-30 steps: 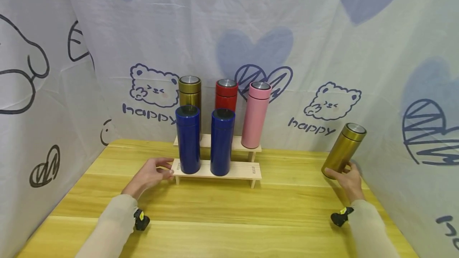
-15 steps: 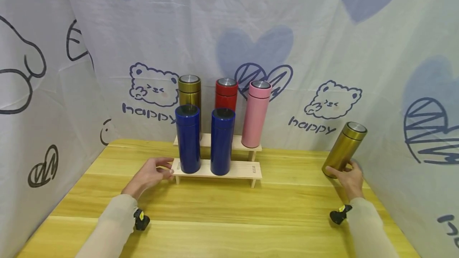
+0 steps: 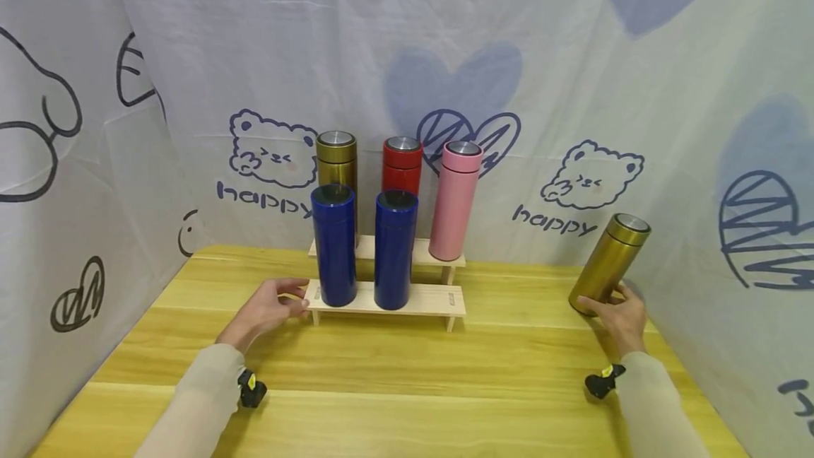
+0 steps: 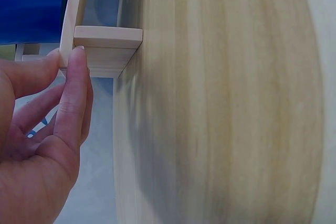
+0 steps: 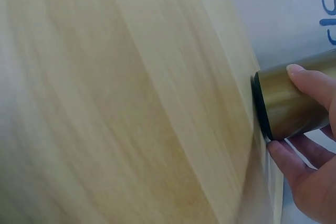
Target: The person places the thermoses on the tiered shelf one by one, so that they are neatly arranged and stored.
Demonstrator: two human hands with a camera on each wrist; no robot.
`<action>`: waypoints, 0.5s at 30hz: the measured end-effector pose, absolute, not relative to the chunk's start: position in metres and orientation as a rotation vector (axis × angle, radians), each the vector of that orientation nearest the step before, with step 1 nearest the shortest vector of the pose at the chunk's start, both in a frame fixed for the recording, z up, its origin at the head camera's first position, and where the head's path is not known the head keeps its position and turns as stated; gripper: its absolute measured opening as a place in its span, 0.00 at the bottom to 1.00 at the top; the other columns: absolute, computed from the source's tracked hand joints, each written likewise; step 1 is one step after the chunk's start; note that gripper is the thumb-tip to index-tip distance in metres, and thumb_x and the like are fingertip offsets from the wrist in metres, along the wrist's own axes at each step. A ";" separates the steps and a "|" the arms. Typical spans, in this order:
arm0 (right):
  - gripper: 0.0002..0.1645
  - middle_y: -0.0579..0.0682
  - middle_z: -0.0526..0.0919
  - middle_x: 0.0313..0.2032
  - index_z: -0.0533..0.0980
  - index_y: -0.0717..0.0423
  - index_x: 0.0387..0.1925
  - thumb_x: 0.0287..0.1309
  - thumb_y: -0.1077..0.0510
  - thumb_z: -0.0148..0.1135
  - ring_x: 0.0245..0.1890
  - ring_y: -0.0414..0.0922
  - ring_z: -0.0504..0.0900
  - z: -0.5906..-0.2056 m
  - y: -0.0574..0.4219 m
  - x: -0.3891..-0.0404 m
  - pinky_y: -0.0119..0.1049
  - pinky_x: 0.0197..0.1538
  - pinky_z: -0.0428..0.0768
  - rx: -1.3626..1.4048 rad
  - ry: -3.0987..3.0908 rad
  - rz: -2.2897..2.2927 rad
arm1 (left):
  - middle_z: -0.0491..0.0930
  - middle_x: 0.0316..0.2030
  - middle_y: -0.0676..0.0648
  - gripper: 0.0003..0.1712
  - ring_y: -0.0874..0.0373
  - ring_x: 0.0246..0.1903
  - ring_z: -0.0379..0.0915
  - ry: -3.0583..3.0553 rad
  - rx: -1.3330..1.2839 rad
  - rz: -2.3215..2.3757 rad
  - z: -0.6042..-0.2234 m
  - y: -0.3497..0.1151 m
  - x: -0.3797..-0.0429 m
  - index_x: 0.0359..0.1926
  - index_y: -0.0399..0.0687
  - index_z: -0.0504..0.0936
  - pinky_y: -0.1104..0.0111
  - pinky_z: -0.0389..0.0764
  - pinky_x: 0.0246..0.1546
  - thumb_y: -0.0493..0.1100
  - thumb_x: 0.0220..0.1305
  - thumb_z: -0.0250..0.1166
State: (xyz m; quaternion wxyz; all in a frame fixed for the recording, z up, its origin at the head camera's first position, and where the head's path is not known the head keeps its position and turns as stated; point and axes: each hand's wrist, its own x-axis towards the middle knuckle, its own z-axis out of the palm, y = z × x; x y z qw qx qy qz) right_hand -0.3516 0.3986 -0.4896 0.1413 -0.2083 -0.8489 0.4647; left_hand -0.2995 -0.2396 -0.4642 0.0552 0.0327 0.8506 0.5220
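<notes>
My left hand (image 3: 270, 308) pinches the left end of the lower step of a two-step wooden rack (image 3: 432, 299); the left wrist view shows thumb and fingers on either side of the board (image 4: 71, 19). On that step stand two blue thermos bottles (image 3: 335, 253) with dark lids. A gold thermos (image 3: 337, 154), a red thermos (image 3: 402, 160) and a pink thermos (image 3: 454, 207) stand on the upper step behind. Far to the right, my right hand (image 3: 620, 316) grips another gold thermos (image 3: 607, 263) near its base. In the right wrist view its dark bottom (image 5: 262, 106) is at the tabletop.
The wooden table (image 3: 381, 401) extends in front of and beside the rack. A white curtain (image 3: 305, 55) with hearts and bear drawings hangs behind and along both sides, close to the gold thermos on the right. Each sleeve carries a small black device (image 3: 252, 389) at the wrist.
Both hands keep their holds, and the bottles and rack stay where they were. Only a slight shift of the head view shows.
</notes>
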 end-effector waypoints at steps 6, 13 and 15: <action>0.57 0.73 0.75 0.65 0.63 0.65 0.75 0.51 0.46 0.80 0.62 0.62 0.77 -0.479 0.393 -0.351 0.52 0.65 0.74 -0.571 -2.492 1.352 | 0.80 0.55 0.29 0.31 0.53 0.41 0.86 2.587 0.103 1.579 -0.464 -0.240 -0.299 0.71 0.28 0.69 0.66 0.85 0.43 0.30 0.68 0.63; 0.58 0.73 0.76 0.65 0.63 0.64 0.75 0.49 0.46 0.82 0.61 0.63 0.77 -0.457 0.379 -0.345 0.52 0.59 0.77 -0.458 -2.581 1.365 | 0.79 0.56 0.29 0.32 0.52 0.42 0.87 2.581 0.096 1.572 -0.463 -0.240 -0.298 0.71 0.28 0.68 0.65 0.85 0.44 0.30 0.68 0.63; 0.59 0.73 0.75 0.65 0.63 0.64 0.75 0.49 0.45 0.82 0.63 0.65 0.76 -0.451 0.375 -0.343 0.57 0.62 0.76 -0.411 -2.610 1.365 | 0.79 0.56 0.30 0.32 0.52 0.42 0.87 2.581 0.089 1.575 -0.463 -0.240 -0.298 0.71 0.29 0.68 0.64 0.85 0.44 0.30 0.68 0.64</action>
